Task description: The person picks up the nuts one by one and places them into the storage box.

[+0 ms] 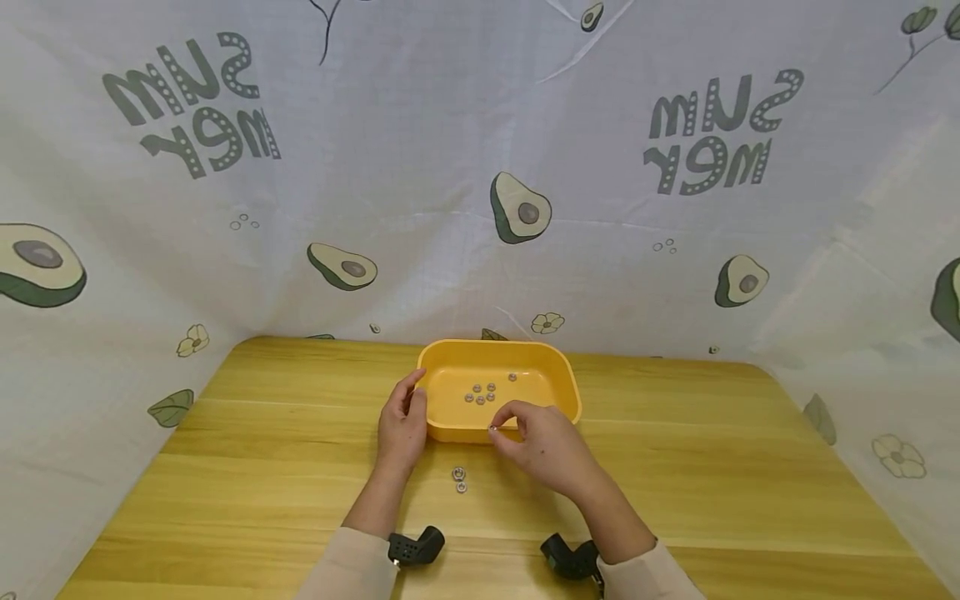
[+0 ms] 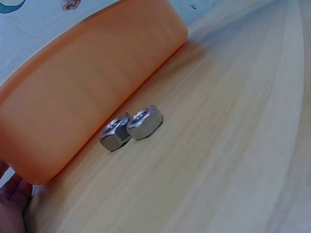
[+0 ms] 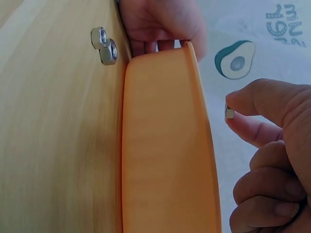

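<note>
My right hand (image 1: 551, 446) pinches a small metal nut (image 3: 229, 113) between thumb and index finger, just above the front rim of a yellow plastic tray (image 1: 450, 433). In the right wrist view the other fingers are curled in. My left hand (image 1: 402, 425) holds the tray's left end, its thumb and index finger at the rim; the tray hides part of its fingers in the wrist views. Several nuts (image 1: 480, 400) lie on the tray floor. Two more nuts (image 2: 131, 127) touch each other on the table in front of the tray.
The tray stands near the back edge of a wood-grain table (image 1: 300, 467). Behind it hangs a white cloth (image 1: 427, 150) printed with avocados and lettering. Black wrist devices (image 1: 416, 547) are worn on both forearms.
</note>
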Demonstrator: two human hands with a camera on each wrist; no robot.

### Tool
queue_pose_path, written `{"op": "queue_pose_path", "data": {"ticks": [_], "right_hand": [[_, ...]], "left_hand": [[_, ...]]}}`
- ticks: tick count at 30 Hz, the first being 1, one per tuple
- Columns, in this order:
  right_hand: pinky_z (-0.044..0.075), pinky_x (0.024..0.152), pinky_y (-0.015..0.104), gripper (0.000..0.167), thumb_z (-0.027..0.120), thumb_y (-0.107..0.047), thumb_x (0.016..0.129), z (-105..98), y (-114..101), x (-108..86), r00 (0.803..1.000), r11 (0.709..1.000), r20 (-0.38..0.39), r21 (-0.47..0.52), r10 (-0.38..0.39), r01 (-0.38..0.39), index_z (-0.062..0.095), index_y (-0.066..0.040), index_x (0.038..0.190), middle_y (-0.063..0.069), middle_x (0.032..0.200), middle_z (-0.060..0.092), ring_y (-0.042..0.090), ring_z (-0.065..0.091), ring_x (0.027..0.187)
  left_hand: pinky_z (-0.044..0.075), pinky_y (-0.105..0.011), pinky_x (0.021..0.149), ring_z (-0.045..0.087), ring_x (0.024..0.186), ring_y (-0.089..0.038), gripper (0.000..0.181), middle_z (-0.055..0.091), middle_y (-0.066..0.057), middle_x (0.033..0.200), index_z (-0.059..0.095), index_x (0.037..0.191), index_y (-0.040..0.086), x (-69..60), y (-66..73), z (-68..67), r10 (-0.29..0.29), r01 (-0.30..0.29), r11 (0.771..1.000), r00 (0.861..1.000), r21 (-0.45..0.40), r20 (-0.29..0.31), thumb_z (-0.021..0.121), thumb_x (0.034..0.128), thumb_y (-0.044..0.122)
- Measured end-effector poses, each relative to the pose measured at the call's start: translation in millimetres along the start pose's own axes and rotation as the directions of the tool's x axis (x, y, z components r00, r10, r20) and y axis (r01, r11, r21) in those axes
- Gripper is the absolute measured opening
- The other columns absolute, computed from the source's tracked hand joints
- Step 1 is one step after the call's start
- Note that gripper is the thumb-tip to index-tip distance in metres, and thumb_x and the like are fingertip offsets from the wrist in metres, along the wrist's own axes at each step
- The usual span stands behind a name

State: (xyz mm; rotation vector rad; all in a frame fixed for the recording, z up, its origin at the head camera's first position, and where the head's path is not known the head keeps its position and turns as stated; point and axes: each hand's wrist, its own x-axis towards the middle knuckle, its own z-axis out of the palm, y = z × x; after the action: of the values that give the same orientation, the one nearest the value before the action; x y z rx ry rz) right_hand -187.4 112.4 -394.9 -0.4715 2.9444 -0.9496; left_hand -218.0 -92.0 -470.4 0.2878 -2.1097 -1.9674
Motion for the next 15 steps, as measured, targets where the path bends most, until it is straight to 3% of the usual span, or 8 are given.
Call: {"op": "queue_pose_path", "data": {"ticks": [15], "right_hand": [[0.023, 0.044, 0.020, 0.009, 0.078, -0.029, 0.090, 4.2, 2.0, 1.8, 1.000, 1.000, -0.004, -0.023, 0.006, -0.006, 0.071, -0.024, 0.090, -0.007, 0.052, 0.035, 0.009, 0.033, 0.043]], "left_hand": [[0.048, -0.045, 0.106, 0.059, 0.123, -0.027, 0.039, 0.060, -0.010, 0.144, 0.060, 0.142, 0.022, -0.1, -0.7, 1.3, 0.001, -0.001, 1.000, 1.000, -0.006, -0.002, 0.047, 0.1061, 0.024]]}}
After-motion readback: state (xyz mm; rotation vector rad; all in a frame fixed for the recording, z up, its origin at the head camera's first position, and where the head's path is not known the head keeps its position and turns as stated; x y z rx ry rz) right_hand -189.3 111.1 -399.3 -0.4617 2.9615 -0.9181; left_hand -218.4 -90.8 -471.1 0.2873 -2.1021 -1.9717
